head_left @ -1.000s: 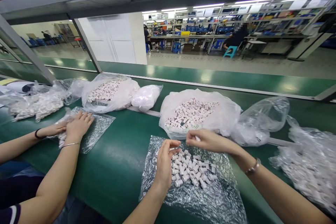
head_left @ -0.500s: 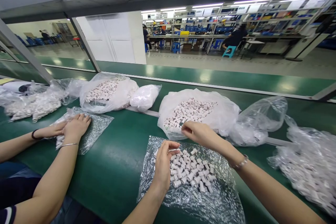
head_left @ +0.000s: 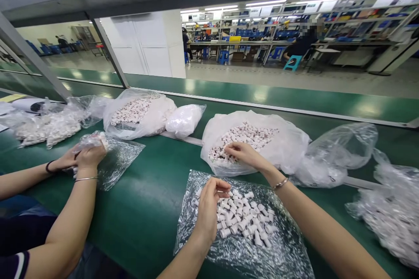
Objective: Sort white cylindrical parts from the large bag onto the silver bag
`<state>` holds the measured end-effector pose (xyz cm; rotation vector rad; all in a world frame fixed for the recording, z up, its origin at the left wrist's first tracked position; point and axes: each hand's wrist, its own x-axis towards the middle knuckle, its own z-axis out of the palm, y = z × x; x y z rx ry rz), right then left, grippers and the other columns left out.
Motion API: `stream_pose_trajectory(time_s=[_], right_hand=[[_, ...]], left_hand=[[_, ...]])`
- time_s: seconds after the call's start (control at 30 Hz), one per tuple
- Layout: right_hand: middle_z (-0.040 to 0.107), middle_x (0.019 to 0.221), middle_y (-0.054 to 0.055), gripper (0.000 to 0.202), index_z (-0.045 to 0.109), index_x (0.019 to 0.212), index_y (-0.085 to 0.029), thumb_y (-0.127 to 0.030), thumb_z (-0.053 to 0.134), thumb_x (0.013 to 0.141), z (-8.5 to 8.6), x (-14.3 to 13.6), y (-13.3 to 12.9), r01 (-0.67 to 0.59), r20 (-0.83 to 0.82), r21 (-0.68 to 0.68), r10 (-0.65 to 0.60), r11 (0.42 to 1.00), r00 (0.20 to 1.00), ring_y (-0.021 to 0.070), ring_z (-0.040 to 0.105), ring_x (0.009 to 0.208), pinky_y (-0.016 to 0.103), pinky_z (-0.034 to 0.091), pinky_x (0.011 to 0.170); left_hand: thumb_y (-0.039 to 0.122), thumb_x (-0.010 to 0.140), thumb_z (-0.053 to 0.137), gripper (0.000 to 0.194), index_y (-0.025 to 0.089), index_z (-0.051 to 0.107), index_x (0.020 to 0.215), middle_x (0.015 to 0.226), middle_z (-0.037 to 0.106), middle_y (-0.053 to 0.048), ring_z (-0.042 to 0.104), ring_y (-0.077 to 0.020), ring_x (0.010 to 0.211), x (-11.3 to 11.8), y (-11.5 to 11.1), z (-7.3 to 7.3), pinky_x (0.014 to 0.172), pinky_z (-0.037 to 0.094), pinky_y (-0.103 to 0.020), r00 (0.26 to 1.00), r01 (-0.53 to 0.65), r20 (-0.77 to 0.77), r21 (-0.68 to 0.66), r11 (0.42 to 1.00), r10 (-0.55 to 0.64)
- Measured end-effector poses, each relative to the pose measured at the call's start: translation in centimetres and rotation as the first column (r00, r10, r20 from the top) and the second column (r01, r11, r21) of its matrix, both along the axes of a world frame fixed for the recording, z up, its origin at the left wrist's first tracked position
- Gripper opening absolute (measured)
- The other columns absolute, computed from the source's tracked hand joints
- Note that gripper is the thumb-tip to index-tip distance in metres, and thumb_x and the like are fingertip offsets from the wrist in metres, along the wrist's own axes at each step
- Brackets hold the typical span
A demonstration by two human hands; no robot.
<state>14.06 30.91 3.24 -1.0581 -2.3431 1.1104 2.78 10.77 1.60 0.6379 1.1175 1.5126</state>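
Note:
My left hand [head_left: 209,205] is held with curved fingers apart at the left side of a pile of small white tubular plastic pieces [head_left: 244,216]. The pile lies on a crinkled clear plastic bag [head_left: 235,257] laid flat. My right hand [head_left: 241,153] is over the near left part of an open translucent sack [head_left: 291,144] of similar pieces [head_left: 253,134]. Its thumb and fingertips are pinched together among the pieces; whatever is between them is too small to make out.
At the left, a co-worker's hands [head_left: 87,157] gather a bag of white pieces above another flat clear bag [head_left: 126,157]. A second open sack [head_left: 163,111] and a white bundle [head_left: 185,120] stand behind. Filled bags [head_left: 393,213] lie at the right on the green table [head_left: 150,213].
My right hand has moved from the sack's near edge onto the pieces inside it. The co-worker's hands have gone from pressing flat to lifting a bunched bag. The view has shifted slightly.

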Motion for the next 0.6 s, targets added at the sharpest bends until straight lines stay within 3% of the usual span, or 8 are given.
stream_pose_trajectory(time_s=[0.13,0.23,0.3,0.37,0.43,0.6], right_hand=[[0.072,0.089,0.010,0.043,0.063,0.089,-0.016,-0.055,0.046,0.093,0.1,1.4,0.1,-0.026,-0.142,-0.154,0.004,0.988,0.990,0.0199,0.067,0.078,0.030,0.053,0.069],[0.069,0.111,0.014,0.044,0.060,0.102,-0.017,-0.054,0.037,0.097,0.1,1.8,0.0,-0.005,-0.228,-0.180,-0.036,0.984,0.973,0.0212,0.067,0.094,0.032,0.055,0.077],[0.066,0.117,0.012,0.045,0.057,0.109,-0.019,-0.055,0.033,0.097,0.2,1.8,0.0,0.026,-0.238,-0.166,-0.066,0.986,0.969,0.0198,0.066,0.095,0.030,0.054,0.075],[0.068,0.105,0.009,0.043,0.058,0.104,-0.020,-0.057,0.040,0.095,0.3,1.5,0.0,0.067,-0.192,-0.133,-0.092,0.989,0.977,0.0187,0.065,0.085,0.029,0.051,0.067],[0.068,0.084,0.005,0.037,0.061,0.088,-0.020,-0.056,0.055,0.088,0.2,0.8,0.0,0.111,-0.107,-0.077,-0.119,0.991,0.987,0.0188,0.061,0.075,0.028,0.045,0.063],[0.054,0.057,0.002,0.030,0.054,0.056,-0.020,-0.035,0.077,0.070,-0.9,-1.1,-0.4,0.210,0.063,0.059,-0.214,0.976,0.975,0.0218,0.057,0.072,0.028,0.035,0.062]], left_hand=[[0.039,0.098,0.037,0.036,0.019,0.062,0.080,0.094,0.061,-0.007,0.057,-0.0209,0.091,0.1,0.0,0.1,0.082,0.047,-0.034,1.000,0.019,0.007,0.001,1.000,-0.019],[0.039,0.098,0.037,0.037,0.019,0.061,0.079,0.093,0.061,-0.006,0.056,-0.0199,0.089,0.2,-0.1,0.2,0.081,0.047,-0.033,0.999,0.034,0.008,0.000,0.999,-0.034],[0.040,0.099,0.037,0.038,0.019,0.061,0.079,0.092,0.061,-0.006,0.056,-0.0195,0.087,0.2,-0.2,0.2,0.080,0.047,-0.032,0.999,0.038,0.011,0.001,0.999,-0.038],[0.040,0.099,0.037,0.039,0.018,0.062,0.079,0.091,0.061,-0.006,0.056,-0.0192,0.086,0.3,-0.1,0.2,0.079,0.047,-0.032,0.999,0.040,0.020,0.003,0.999,-0.040],[0.041,0.099,0.037,0.039,0.018,0.062,0.079,0.091,0.062,-0.007,0.056,-0.0190,0.085,0.3,-0.1,0.1,0.078,0.047,-0.031,0.999,0.038,0.027,0.005,0.999,-0.038],[0.041,0.099,0.036,0.040,0.018,0.063,0.080,0.090,0.063,-0.006,0.056,-0.0188,0.084,0.3,0.1,-0.3,0.077,0.047,-0.031,0.999,0.027,0.022,0.004,1.000,-0.027]])
